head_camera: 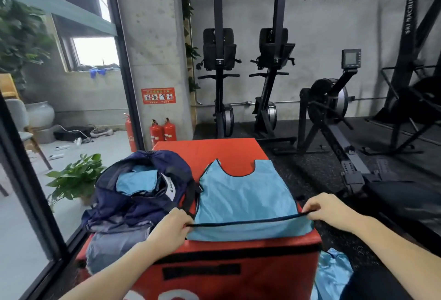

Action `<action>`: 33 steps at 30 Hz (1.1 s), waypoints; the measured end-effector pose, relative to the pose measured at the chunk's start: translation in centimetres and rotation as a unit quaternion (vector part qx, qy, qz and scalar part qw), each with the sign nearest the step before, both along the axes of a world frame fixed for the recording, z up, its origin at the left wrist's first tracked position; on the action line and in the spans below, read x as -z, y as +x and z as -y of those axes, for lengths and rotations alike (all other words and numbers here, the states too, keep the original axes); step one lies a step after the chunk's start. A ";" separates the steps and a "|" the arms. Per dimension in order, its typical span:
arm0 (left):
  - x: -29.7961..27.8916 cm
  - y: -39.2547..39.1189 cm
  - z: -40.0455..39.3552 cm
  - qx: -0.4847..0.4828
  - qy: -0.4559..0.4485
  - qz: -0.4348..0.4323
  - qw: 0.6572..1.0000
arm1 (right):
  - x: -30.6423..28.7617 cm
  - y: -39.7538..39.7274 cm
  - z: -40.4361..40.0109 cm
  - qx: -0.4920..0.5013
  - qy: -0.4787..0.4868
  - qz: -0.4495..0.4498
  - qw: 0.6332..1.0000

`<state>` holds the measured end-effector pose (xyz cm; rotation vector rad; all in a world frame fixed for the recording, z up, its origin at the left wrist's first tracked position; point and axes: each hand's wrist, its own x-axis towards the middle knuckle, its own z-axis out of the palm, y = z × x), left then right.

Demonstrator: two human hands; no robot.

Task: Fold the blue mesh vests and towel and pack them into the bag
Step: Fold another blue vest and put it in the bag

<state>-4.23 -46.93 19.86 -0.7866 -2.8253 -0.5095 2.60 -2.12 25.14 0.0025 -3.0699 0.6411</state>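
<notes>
Pinching the black-bound hem at its two ends, the left hand (173,227) and the right hand (328,209) hold the blue mesh vest (245,197) taut along the near edge of the red padded box (238,266). Each hand grasps the hem between thumb and curled fingers. The vest lies flat on the box top, neck opening toward the far edge, hem overhanging the near edge slightly.

Handling judgement: the mesh appears very light, limp and somewhat slick; it will not hold a crease unaided. Grip on the bound edging, which looks firmer than the mesh, and keep tension between both hands while folding.

The navy bag (140,194) sits at the left side of the box top, open, with a folded blue piece (137,182) already inside. More blue fabric (331,273) hangs beside the near right corner.

Legible writing: the bag's white tag reads "LV…", remainder hidden. Wall lettering reads "MAXIM…", then "最大容量 最大限度". A machine upright reads "SKI MACHINE".
</notes>
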 end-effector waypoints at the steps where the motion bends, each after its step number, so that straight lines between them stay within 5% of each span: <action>1: -0.1 0.8 -0.1 -0.006 0.015 0.007 1.000 | 0.2 0.5 0.0 0.003 0.006 0.000 1.000; 7: -0.5 3.3 -0.2 -0.055 0.165 0.121 0.977 | 0.2 2.8 -0.4 0.012 -0.040 0.008 0.999; 18: -1.4 2.3 -1.2 -0.022 0.183 0.133 0.974 | -1.6 2.2 -1.3 0.010 -0.104 0.076 0.992; 29: -2.3 -9.2 -4.9 -0.095 0.267 0.093 0.955 | 0.2 -9.3 -3.2 0.103 -0.074 0.030 0.992; 33: -0.5 -15.0 -6.8 -0.135 0.225 0.114 0.958 | 2.8 -14.5 -2.9 0.134 -0.031 0.035 0.990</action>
